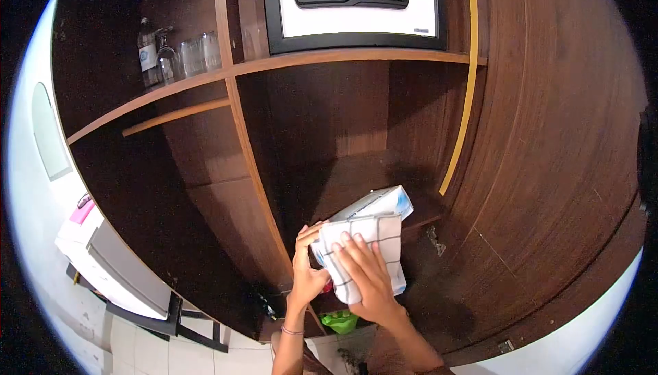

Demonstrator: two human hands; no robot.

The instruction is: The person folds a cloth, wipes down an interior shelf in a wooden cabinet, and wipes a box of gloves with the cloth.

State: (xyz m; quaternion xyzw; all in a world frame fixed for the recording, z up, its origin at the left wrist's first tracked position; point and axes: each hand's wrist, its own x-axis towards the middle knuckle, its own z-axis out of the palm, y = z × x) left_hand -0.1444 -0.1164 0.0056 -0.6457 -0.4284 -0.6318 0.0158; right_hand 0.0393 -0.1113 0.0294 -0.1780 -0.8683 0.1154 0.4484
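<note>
Two bare hands are placed on a folded white cloth with a dark checked grid (388, 238), held in front of a dark brown wooden shelf (363, 171). By the left hand (308, 275), half closed, the cloth's left edge is gripped between thumb and fingers — seemingly to steady it; whether anything behind is gripped too is hidden. The right hand (370, 280) is laid flat across the front, fingers extended and slightly parted, nothing clasped — probably so the folds are kept pressed. Just behind the cloth, partly covered, a white carton with blue markings (377, 203) is seen tilted; its support cannot be made out. Farther up, a white-doored safe with a black frame and keypad (411, 22) is set into its own compartment, and clear drinking glasses (193, 56) are grouped to its left, presumably for tidy storage.
</note>
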